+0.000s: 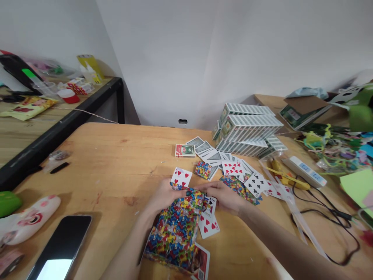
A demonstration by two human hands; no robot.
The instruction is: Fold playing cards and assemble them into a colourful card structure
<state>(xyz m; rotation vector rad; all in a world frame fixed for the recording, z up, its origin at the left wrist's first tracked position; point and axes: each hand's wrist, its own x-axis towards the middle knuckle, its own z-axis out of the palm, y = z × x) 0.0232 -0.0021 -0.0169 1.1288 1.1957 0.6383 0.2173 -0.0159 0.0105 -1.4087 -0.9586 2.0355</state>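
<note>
A sheet of colourful patterned wrapping paper (pixel 175 229) lies in front of me, its far edge folded over. My left hand (pixel 166 196) grips the left part of that folded edge, thumb on top. At the right end of the fold, my right hand (pixel 223 195) has its fingers closed on the paper. A six-of-hearts-like card (pixel 181 177) lies just beyond my left hand. Partly covered by the paper's right side are a jack (pixel 209 205), a heart card (pixel 208 226) and a red-bordered card (pixel 202 260).
Fanned playing cards (pixel 214 157) and a card pack (pixel 185 150) lie beyond my hands. Stacked striped card boxes (pixel 250 126) stand at the back right. A power strip (pixel 304 171), yellow glue gun (pixel 287 177) and cables lie right; a phone (pixel 61 245) and plush toy (pixel 35 217) lie left.
</note>
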